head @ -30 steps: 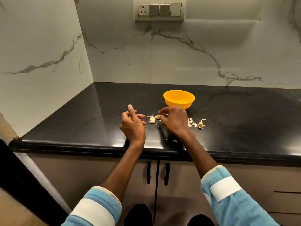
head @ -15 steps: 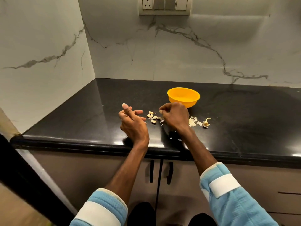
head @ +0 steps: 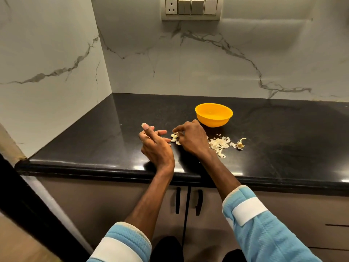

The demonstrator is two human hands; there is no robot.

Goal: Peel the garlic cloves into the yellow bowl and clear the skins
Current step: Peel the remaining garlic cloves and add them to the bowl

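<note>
A yellow bowl [head: 213, 121] stands on the black countertop [head: 94, 146], and I see nothing in the part of its inside that shows. Several small garlic cloves [head: 174, 137] lie in a cluster in front of it to the left. My right hand [head: 194, 139] hovers over the cluster with fingers curled, its fingertips pinching at a clove on top. My left hand [head: 154, 146] rests on its edge just left of the cloves, with relaxed fingers, the thumb raised, and nothing in it. A pile of papery garlic skins [head: 219, 143] lies right of my right hand, with a dry stem piece [head: 240, 144] beside it.
Marble walls close the counter at the back and left. A switch panel [head: 190, 8] is on the back wall. The counter's rounded front edge [head: 113, 170] runs under my wrists, with cabinet doors and dark handles [head: 177, 200] below.
My right hand's fingers have reached left and down onto the clove cluster. My left hand has stayed almost still. The view has shifted slightly.
</note>
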